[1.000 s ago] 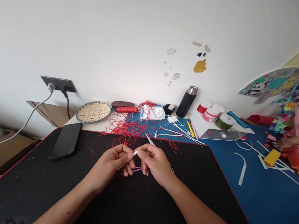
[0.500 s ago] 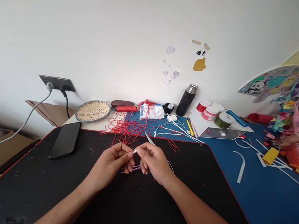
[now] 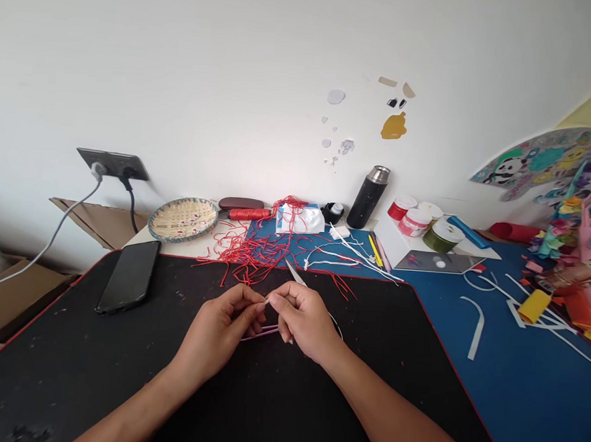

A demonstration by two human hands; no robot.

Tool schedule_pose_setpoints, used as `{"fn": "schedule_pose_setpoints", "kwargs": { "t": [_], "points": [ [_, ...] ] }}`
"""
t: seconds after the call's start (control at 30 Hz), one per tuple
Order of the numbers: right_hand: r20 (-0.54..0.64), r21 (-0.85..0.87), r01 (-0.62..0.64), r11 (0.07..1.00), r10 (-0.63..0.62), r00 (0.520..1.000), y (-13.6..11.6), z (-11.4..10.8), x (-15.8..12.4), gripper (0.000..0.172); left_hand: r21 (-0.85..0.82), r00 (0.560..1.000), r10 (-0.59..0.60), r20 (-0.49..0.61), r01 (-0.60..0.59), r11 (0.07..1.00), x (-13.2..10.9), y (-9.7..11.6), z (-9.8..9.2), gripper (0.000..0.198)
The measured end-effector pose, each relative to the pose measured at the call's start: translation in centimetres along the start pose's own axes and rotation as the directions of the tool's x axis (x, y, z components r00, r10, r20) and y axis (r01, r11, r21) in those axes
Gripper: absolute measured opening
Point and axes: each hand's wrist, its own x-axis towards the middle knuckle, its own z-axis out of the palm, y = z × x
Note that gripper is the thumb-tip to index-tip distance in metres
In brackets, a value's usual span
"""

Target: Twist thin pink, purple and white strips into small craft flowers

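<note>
My left hand (image 3: 222, 323) and my right hand (image 3: 303, 320) meet above the black mat (image 3: 284, 407). Between their thumbs and forefingers, both are closed in a pinch on a thin white strip (image 3: 267, 301), of which only a short bit shows. A white curved length comes out beyond the right hand, perhaps part of the same strip. Under the hands lie scissors (image 3: 296, 274), blade tip pointing away, with purple handles partly hidden by the fingers.
Cut red cords (image 3: 254, 248) are heaped behind the mat, near a red thread spool (image 3: 250, 214). A woven basket (image 3: 183, 220) and a phone (image 3: 128, 276) are left. White cords (image 3: 344, 250), a black flask (image 3: 368, 197) and paint jars (image 3: 443, 235) stand or lie right.
My left thumb and forefinger have moved slightly right, closer to the right fingertips, and less of the white strip shows between them. The right hand has hardly moved.
</note>
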Motion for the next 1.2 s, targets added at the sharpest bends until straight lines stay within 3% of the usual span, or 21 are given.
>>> {"fn": "schedule_pose_setpoints", "kwargs": {
  "t": [0.23, 0.57, 0.9, 1.07, 1.2],
  "points": [
    [-0.008, -0.001, 0.041, 0.999, -0.041, 0.999, -0.08, 0.12, -0.18, 0.034, -0.185, 0.998, -0.047, 0.045, 0.054, 0.981, 0.26, 0.35, 0.25, 0.027],
    [0.072, 0.152, -0.004, 0.988, -0.007, 0.997, -0.64, 0.04, -0.08, 0.042, -0.111, 0.997, 0.042, -0.063, -0.048, 0.993, -0.03, 0.09, 0.05, 0.02],
    [0.007, 0.067, 0.025, 0.997, -0.025, 1.0, -0.03, 0.17, -0.09, 0.042, -0.073, 0.999, 0.034, -0.033, -0.036, 0.997, -0.13, -0.2, 0.02, 0.021],
    [-0.009, -0.053, 0.077, 0.996, -0.078, 0.997, -0.45, 0.17, -0.46, 0.035, -0.136, 1.0, 0.01, -0.006, -0.011, 0.991, 0.14, -0.19, 0.09, 0.022],
    [-0.011, -0.052, 0.088, 0.995, -0.089, 0.996, -0.46, 0.27, -0.52, 0.03, -0.131, 1.0, 0.022, -0.013, -0.023, 0.991, 0.18, -0.1, 0.2, 0.021]
  ]
}}
